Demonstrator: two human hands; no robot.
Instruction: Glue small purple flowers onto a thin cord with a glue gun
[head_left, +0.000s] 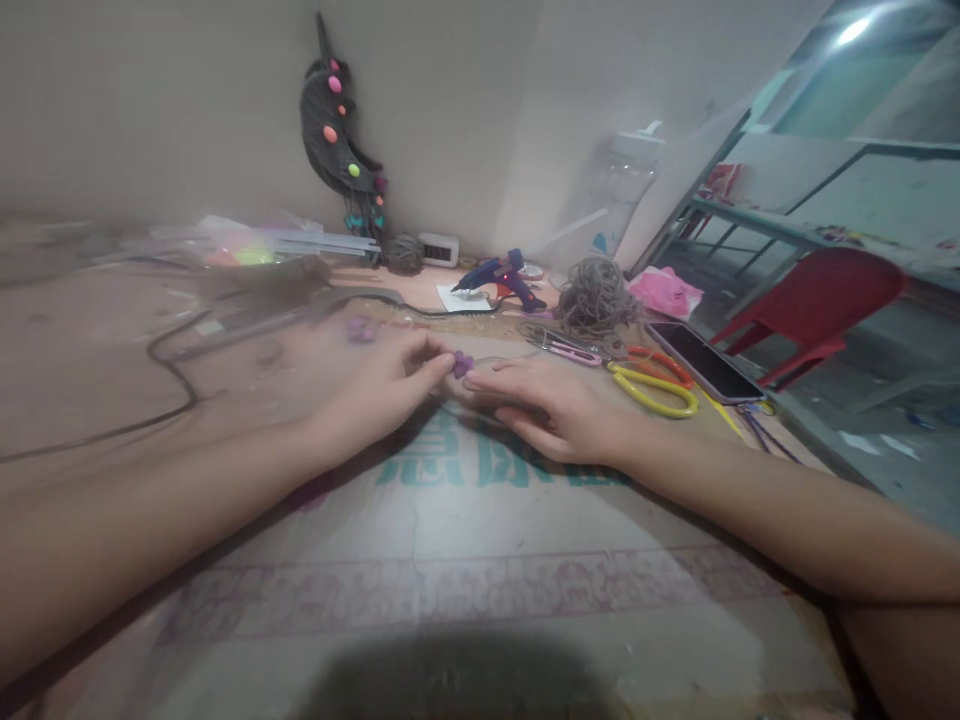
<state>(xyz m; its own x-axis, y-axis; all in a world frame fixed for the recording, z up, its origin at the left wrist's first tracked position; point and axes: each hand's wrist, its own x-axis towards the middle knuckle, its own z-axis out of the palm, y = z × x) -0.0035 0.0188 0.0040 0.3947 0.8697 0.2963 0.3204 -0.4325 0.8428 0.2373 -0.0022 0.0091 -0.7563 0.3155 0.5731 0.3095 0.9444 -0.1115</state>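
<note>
A small purple flower-shaped piece (463, 365) is pinched between the thumb and fingers of my left hand (409, 378), just above the table. From the other side, the outstretched fingers of my right hand (551, 402) reach up to the piece and seem to touch its edge. The right thumb lies apart from those fingers, lower down. Some fingertips are hidden, so any thread between the hands cannot be made out. Another purple piece (361, 328), blurred, lies behind my left hand.
Behind my hands are a glue gun (499, 278) on white paper, a grey yarn ball (596, 295) and a pink bag (666, 292). Scissors (656, 390) and a phone (705, 360) lie right. A crescent-shaped decoration (330, 130) leans against the wall, and a bottle (626, 185) stands behind.
</note>
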